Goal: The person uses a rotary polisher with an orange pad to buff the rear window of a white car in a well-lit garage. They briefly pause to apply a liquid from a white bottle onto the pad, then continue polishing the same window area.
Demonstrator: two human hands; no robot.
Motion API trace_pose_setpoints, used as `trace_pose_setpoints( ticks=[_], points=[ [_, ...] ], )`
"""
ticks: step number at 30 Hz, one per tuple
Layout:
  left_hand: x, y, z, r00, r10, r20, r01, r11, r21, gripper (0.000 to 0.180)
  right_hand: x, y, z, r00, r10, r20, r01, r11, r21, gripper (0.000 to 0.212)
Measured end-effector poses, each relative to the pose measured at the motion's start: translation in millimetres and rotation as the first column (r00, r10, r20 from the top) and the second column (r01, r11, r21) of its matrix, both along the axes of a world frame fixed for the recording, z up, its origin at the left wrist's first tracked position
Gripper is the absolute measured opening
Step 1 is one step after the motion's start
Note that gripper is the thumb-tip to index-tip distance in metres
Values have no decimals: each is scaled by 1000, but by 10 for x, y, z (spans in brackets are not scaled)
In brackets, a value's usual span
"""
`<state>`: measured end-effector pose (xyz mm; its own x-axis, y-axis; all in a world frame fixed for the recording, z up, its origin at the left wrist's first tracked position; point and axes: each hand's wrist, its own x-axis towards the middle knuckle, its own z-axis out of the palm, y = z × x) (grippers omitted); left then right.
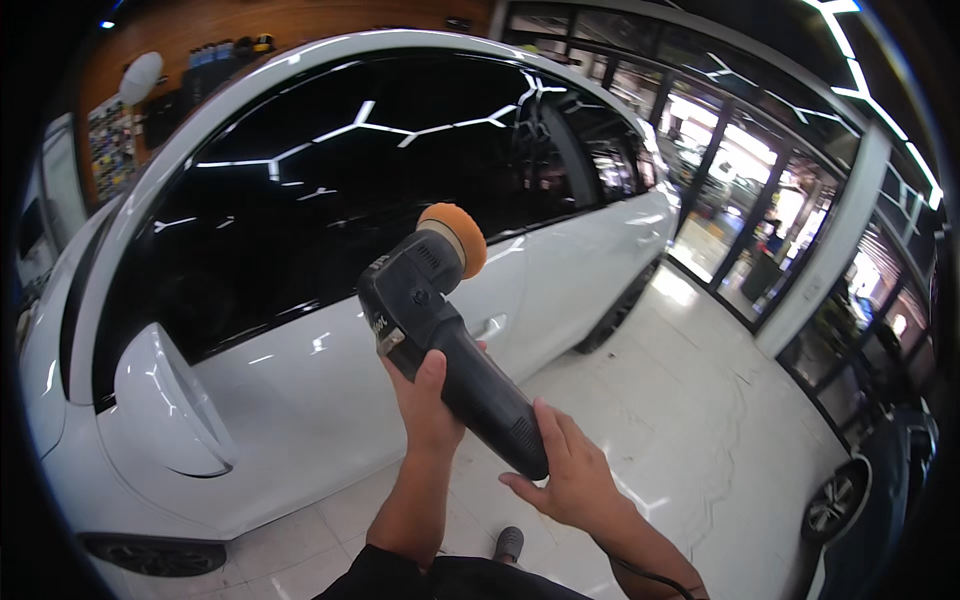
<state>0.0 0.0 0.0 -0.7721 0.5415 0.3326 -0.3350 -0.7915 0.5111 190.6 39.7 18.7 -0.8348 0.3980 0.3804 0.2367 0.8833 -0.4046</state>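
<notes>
Both my hands hold a black car polisher [465, 375] aslant in front of me, its head up and to the left. My left hand [428, 400] is closed round the body just below the head, thumb on top. The rear end of the handle lies in the grip of my right hand [570, 465]. An orange foam pad [458, 240] on the head faces right and stands in front of the car's side; whether it touches cannot be told. Beyond it is a white car [380, 390] with dark windows [330, 200] and a white side mirror [165, 400]. A black cord [655, 578] runs along my right forearm.
Pale floor tiles [660, 420] stretch to the right of the car. A dark car [880, 490] stands at the lower right. Glass doors [750, 190] line the far right. A white balloon-like object [141, 77] is at the far left. My shoe [509, 543] shows below.
</notes>
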Motion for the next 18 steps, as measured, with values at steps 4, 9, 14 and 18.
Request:
trace_pose_setpoints(
  ticks=[4, 9, 14, 18],
  points=[
    [-341, 355, 222, 848, 463, -258, -471, 882, 34, 87, -598, 841, -81, 972, 208, -109, -215, 975, -53, 103],
    [-365, 480, 252, 871, 479, -111, -487, 871, -57, 76, -686, 1463, -80, 812, 513, -277, -581, 672, -459, 84],
    [-785, 237, 599, 968, 219, 121, -241, 947, 215, 74, -1213, 1459, -87, 491, 504, -710, -782, -103, -614, 56],
    [-1159, 34, 767, 951, 258, 168, -302, 889, 344, 79, -1874, 1256, 243, 332, 519, -788, -826, -244, -509, 50]
  ],
)
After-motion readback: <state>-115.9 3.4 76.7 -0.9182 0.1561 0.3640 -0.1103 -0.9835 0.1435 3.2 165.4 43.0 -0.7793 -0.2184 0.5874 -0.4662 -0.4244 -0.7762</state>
